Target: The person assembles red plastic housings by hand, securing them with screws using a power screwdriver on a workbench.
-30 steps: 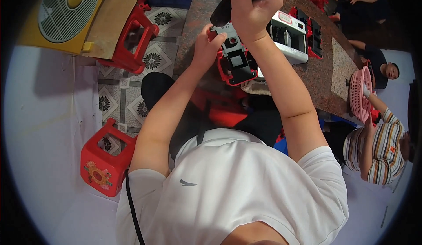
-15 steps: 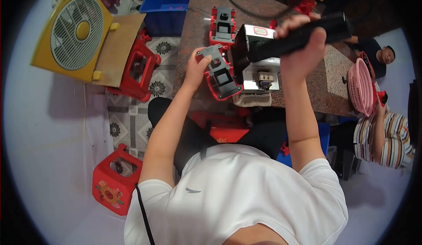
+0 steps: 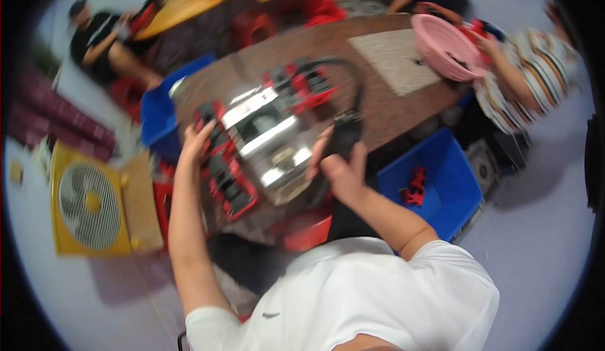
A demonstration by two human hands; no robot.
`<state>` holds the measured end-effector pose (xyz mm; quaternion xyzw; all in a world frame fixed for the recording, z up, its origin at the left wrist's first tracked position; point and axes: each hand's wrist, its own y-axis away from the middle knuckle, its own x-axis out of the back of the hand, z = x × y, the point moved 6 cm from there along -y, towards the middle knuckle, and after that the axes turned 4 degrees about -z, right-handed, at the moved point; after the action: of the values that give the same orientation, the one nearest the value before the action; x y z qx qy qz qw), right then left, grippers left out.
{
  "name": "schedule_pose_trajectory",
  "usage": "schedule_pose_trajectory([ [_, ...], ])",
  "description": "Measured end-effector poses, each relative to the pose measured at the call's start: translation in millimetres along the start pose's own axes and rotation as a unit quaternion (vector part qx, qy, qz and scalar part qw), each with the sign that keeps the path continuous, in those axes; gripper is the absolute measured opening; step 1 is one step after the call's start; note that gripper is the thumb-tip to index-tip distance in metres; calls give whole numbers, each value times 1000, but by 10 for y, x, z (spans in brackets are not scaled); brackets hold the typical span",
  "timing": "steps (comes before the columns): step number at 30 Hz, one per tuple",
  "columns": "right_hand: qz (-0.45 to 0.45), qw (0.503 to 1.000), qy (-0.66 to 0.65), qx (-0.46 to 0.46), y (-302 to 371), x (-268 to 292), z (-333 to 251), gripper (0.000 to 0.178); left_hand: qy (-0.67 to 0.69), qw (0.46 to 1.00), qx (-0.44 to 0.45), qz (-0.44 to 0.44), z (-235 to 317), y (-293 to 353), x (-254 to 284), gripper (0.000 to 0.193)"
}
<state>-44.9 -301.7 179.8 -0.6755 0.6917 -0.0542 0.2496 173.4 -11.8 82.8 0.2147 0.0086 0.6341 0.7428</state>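
A red-and-black plastic part (image 3: pixel 232 184) lies at the left side of the table, and my left hand (image 3: pixel 196 142) grips its far end. Just beyond it sits a second part of the same kind (image 3: pixel 210 116). A shiny metal fixture (image 3: pixel 268 143) stands to their right, its details smeared by motion. My right hand (image 3: pixel 343 168) is wrapped round a black corded handheld tool (image 3: pixel 343 138), low beside the fixture's right side. From the tool's upper end a black cable (image 3: pixel 360 86) loops back over the table. The tool's tip is hidden.
More red-and-black parts (image 3: pixel 299 86) sit behind the fixture. A blue bin (image 3: pixel 457 190) with red pieces is at right, another blue bin (image 3: pixel 157 115) at left. A pink basket (image 3: pixel 444 48) stands near a person in stripes. A yellow fan (image 3: pixel 91 193) is far left.
The view has swung to the right. My right hand has brought the black tool from over the fixture down to its right side. My left hand stays at the plastic part.
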Motion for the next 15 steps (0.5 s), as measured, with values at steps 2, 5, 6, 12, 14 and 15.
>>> schedule_pose_trajectory([
  [2, -5, 999, -42, 16, 39, -58, 13, 38, 19, 999, 11, 23, -302, -466, 131, 60],
  [5, -25, 997, -59, 38, 106, 34, -84, 42, 104, 988, -5, -112, -694, -913, 173, 45],
  [6, -14, 998, -58, 37, 127, 30, -133, 42, 126, 985, 15, -118, -757, -922, 216, 41],
  [12, 14, 995, -87, 57, 88, 172, -216, 35, 375, 902, -167, -133, 86, 149, 410, 47],
  [14, -1, 995, -84, 59, 37, 102, -210, 36, 380, 880, -180, -221, -34, 990, 575, 48],
  [15, 0, 994, -90, 57, 5, 152, -163, 37, 411, 882, -153, -174, 147, 1479, 251, 49],
])
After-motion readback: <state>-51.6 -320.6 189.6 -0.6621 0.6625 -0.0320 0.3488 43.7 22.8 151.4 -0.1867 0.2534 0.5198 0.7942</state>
